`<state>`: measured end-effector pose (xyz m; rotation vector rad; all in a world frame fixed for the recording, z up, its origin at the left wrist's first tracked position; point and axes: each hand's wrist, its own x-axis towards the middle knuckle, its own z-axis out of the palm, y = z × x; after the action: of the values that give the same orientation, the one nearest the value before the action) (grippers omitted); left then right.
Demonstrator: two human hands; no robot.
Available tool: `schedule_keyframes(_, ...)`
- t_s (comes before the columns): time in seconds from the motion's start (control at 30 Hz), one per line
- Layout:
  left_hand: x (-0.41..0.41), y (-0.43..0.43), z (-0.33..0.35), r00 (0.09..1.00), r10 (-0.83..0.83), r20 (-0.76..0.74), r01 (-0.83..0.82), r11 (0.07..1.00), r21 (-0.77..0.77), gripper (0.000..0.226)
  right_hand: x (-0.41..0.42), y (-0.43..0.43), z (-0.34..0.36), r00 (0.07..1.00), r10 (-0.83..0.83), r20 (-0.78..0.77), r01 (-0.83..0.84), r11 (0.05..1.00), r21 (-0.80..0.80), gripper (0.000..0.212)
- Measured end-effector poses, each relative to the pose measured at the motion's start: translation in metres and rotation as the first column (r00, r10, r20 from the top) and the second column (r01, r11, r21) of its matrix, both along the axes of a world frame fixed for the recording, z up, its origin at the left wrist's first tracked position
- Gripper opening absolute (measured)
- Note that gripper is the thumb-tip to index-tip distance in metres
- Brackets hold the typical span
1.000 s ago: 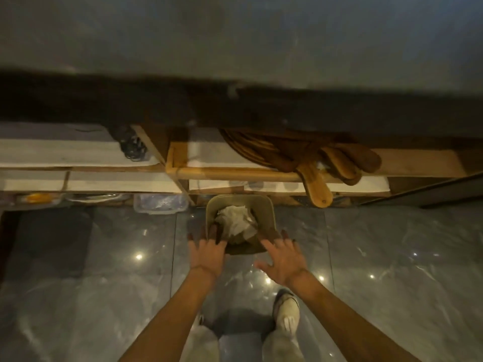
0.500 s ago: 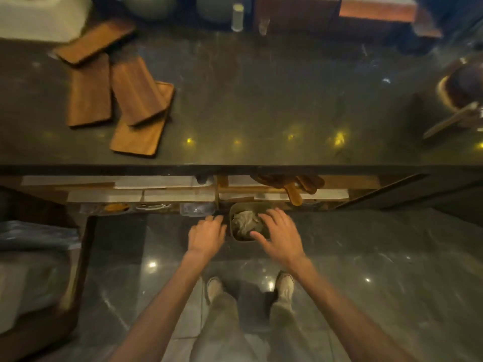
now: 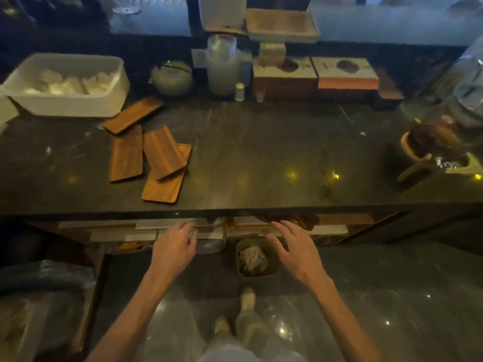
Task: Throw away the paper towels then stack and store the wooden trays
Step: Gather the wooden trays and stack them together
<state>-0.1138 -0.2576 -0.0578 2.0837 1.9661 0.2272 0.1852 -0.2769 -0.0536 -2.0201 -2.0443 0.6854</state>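
Observation:
Several flat wooden trays (image 3: 146, 150) lie scattered and partly overlapping on the dark counter (image 3: 261, 152), left of centre. Crumpled white paper towels (image 3: 253, 258) fill a small bin (image 3: 271, 273) on the floor under the counter's front edge. My left hand (image 3: 174, 248) hovers empty with fingers apart, left of the bin, in front of the shelves. Above the bin's right rim my right hand (image 3: 295, 249) is spread open and holds nothing.
A white tub (image 3: 68, 100) with white items stands at the counter's back left. Jars (image 3: 223, 66), boxes (image 3: 313, 77) and a stand line the back. A dark bowl (image 3: 428, 142) sits at the right. Shelves (image 3: 117, 232) under the counter hold boards and wooden utensils (image 3: 300, 220).
The view has lifted from the bin and floor up to the counter top. Both hands have risen away from the bin toward the counter edge, still empty.

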Motion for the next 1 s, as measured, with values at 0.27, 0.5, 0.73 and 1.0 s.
schedule_keyframes(0.27, -0.025, 0.038, 0.021, 0.967, 0.253, -0.032, -0.252, 0.967, 0.027, 0.039, -0.027, 0.095, -0.004, 0.987, 0.143, -0.075, -0.148, 0.988, -0.053, 0.078)
schedule_keyframes(0.5, -0.079, 0.063, 0.038, 0.894, 0.447, -0.025, -0.446, 0.894, 0.046, 0.035, -0.095, 0.178, 0.018, 0.925, 0.374, -0.065, -0.373, 0.928, 0.025, 0.061)
schedule_keyframes(0.73, -0.153, 0.122, 0.044, 0.850, 0.525, -0.030, -0.522, 0.850, 0.070, 0.037, -0.171, 0.270, 0.035, 0.890, 0.453, -0.041, -0.451, 0.891, 0.061, 0.066)
schedule_keyframes(1.0, -0.244, 0.250, 0.040, 0.841, 0.529, 0.110, -0.532, 0.847, 0.000, 0.038, -0.273, 0.361, 0.033, 0.917, 0.396, -0.045, -0.398, 0.917, -0.021, 0.068)
